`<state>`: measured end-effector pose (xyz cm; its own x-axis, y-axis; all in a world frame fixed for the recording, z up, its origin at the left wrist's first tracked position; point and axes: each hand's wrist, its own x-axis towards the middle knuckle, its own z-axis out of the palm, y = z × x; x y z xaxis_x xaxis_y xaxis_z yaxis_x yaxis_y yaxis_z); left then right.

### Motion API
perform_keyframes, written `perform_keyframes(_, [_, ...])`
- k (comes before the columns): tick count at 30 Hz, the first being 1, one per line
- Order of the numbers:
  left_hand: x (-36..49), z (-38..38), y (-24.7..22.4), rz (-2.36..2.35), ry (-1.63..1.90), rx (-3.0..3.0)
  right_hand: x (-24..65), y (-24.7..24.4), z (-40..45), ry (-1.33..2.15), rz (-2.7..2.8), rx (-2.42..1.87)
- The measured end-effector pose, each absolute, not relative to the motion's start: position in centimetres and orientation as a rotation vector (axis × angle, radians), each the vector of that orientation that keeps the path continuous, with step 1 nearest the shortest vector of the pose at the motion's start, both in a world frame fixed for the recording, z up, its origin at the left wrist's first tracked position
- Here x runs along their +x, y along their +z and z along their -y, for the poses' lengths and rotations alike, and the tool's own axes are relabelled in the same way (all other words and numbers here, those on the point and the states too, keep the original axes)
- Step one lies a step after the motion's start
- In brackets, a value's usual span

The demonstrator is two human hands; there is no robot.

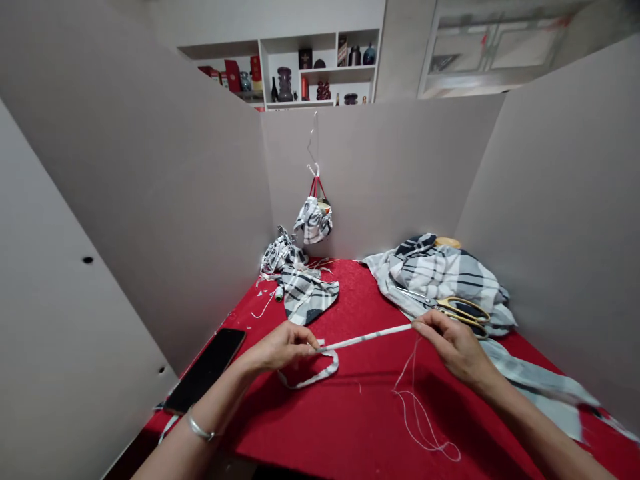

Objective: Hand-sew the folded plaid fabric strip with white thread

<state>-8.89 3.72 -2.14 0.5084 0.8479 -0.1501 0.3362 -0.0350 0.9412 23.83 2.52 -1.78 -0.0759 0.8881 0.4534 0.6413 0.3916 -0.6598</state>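
scissors (463, 312) and phone (205, 370) flank hands (283, 347) (453, 345) pinching fabric strip (365, 338)

Red-covered table (320, 427) with smartphone (204, 370), plaid fabric (435, 277)

A phone (204, 370) lies along the left edge of the table (360, 393). In the back right corner, scissors (453, 315) rest on a heap of cloth (430, 273). Near the back left corner, a spool (279, 293) sits between a bundle of scraps (280, 253) and a cut cloth piece (305, 297). A cloth pouch (313, 222) hangs above the back edge, before the partition (380, 173). Mid-table, a narrow cloth strip (367, 337) runs above loose thread (420, 427).
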Motion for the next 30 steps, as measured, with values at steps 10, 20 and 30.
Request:
perform_keyframes(10, [-7.2,-3.9,-1.2,-1.068,0.564,1.464,24.0,-1.0,-1.8,0.389,1.804,-1.339])
perform_keyframes(20, [-6.2,-3.1,-1.4,-0.990,0.746,1.448,23.6,-1.9,-1.1,0.437,1.770,-1.304])
perform_keyframes(30, [-6.0,-2.5,-2.1,-0.975,0.820,1.353,22.4,-3.7,-1.6,0.362,1.652,-1.351])
